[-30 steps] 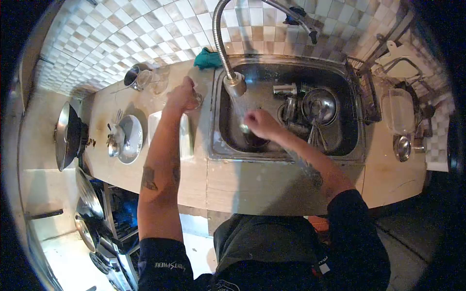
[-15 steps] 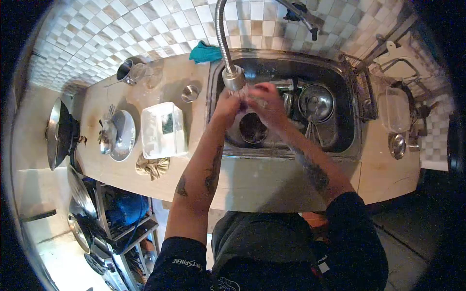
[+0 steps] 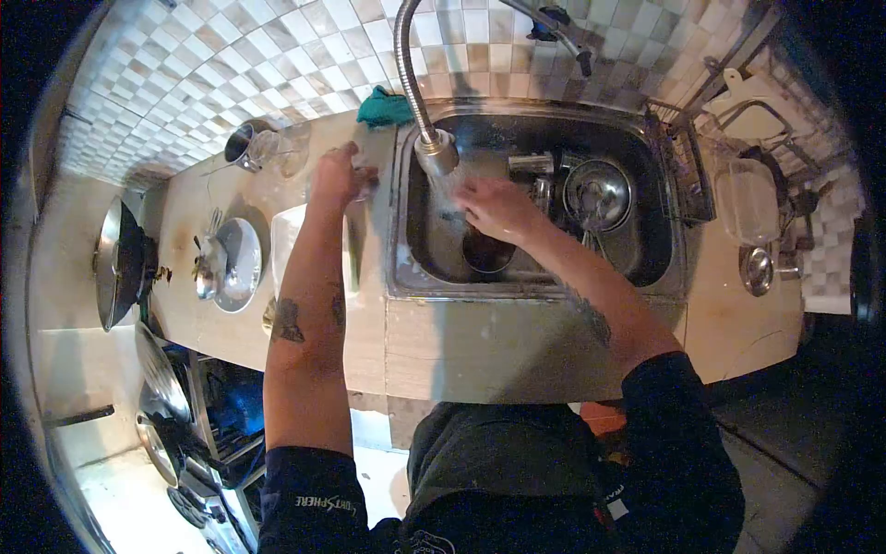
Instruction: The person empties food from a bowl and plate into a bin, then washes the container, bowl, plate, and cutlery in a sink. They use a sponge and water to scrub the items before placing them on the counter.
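My left hand is over the counter just left of the sink, fingers smeared by motion, at the spot where a small metal cup stood; the hand now mostly hides that spot. My right hand is in the sink under the faucet head, fingers curled in the running water; I cannot tell what they hold. Below it stands a round vessel with a dark inside. To its right in the sink lie a round metal bowl and a clear glass.
The steel sink is set in a wooden counter. At left are a white plate with utensils, a plastic container partly behind my left forearm, and cups. A teal cloth lies behind. A wire rack is at right.
My hands were together under the faucet. The left has moved left out of the sink to the counter; the right stays near the water stream.
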`<state>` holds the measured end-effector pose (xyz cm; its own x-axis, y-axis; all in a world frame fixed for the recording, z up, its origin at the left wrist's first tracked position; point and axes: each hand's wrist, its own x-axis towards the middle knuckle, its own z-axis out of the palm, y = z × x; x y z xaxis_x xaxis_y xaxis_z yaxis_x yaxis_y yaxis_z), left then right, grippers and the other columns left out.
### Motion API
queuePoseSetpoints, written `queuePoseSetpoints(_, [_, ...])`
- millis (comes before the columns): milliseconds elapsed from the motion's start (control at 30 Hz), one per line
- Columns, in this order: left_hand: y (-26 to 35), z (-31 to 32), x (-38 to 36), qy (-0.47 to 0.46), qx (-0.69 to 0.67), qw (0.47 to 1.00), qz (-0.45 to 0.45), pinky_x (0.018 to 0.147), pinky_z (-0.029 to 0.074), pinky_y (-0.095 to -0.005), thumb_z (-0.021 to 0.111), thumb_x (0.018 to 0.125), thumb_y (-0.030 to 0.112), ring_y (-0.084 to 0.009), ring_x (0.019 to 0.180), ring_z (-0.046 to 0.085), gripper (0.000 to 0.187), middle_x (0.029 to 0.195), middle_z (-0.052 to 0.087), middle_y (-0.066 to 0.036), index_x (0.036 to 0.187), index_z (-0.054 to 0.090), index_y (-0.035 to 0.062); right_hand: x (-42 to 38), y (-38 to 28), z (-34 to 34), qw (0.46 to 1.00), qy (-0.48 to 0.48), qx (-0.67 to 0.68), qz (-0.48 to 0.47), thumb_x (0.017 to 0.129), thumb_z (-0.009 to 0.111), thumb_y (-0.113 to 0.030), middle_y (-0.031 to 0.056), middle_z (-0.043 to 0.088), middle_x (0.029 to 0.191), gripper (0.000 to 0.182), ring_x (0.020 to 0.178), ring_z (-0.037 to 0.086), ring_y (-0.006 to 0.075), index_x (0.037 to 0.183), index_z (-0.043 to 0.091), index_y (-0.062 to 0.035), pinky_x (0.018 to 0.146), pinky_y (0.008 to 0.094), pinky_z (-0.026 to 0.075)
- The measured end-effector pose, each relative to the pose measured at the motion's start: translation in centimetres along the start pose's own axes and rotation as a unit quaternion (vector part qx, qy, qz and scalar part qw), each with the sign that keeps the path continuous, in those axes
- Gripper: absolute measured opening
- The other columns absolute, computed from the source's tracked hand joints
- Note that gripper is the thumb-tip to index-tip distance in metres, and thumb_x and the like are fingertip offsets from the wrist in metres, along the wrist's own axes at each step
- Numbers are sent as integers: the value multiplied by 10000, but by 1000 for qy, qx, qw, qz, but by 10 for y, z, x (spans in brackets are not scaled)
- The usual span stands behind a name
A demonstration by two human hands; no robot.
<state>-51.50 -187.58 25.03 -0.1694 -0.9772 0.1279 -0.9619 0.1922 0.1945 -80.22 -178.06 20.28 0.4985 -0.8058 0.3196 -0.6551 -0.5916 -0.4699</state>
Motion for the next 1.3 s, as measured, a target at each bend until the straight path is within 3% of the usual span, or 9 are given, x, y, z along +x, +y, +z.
queuePoseSetpoints(167, [45,-4,-28,67,-217,973,28,931,458,-393,712,779,255,-342,1078,582,498,1064,634,-197,1218,562,76,28,-8,-22,980,92,-40,-170,767,670,-116,115,619,904,310,856,624,343,1064,581,-133,703,413,541])
queuePoseSetpoints(233, [54,22,-40,-120,-486,866,19,907,465,-365,704,771,212,-301,1071,602,487,1101,636,-184,1214,565,66,27,-5,-23,978,116,-23,-174,773,675,-101,114,599,869,258,809,620,326,1009,571,-91,697,414,527])
queuePoseSetpoints(567, [117,56,-64,-84,-271,959,-12,753,518,-430,625,724,25,-359,883,654,285,973,669,-197,1006,629,65,-52,54,29,949,135,108,263,806,712,-203,179,620,945,307,894,617,381,976,551,-4,754,430,495])
queuePoseSetpoints(800, [79,47,-28,202,-158,959,123,813,477,-478,587,739,-8,-442,999,556,389,1065,562,-244,1115,509,52,-80,65,49,979,-77,-21,188,776,619,-56,234,603,1055,293,1023,578,407,1061,559,-23,871,484,481])
queuePoseSetpoints(967, [43,10,3,246,-199,934,-166,900,449,-470,624,761,82,-440,1070,537,501,1148,540,-278,1206,426,-34,-23,17,-5,985,-132,-65,85,747,586,-66,250,634,969,371,912,618,425,1118,581,-42,816,473,511])
queuePoseSetpoints(1067, [-16,43,42,80,-191,911,-356,968,433,-437,629,754,136,-427,1143,515,615,1233,518,-303,1240,369,-136,13,-6,-14,980,-134,-72,128,757,596,-50,201,602,952,226,922,606,399,977,545,-45,802,470,511])
queuePoseSetpoints(1133, [-54,66,57,-6,-108,951,-291,999,420,-422,619,756,163,-423,1165,507,638,1270,490,-321,1236,366,-173,28,-2,-3,992,-73,-23,100,746,598,-56,193,611,910,203,914,617,381,942,548,-44,787,453,509])
queuePoseSetpoints(1233, [13,36,13,298,-99,932,-181,968,445,-433,603,764,153,-432,1110,548,552,1217,539,-311,1210,440,-129,34,19,32,987,86,100,86,733,594,-64,146,582,791,149,803,612,307,868,534,-42,711,403,493])
queuePoseSetpoints(1300, [56,15,-28,187,-280,939,-64,877,483,-426,643,744,138,-404,1014,606,497,1138,607,-245,1205,508,7,39,28,38,973,128,161,109,725,596,-95,128,550,729,165,714,580,264,863,522,-44,651,375,469])
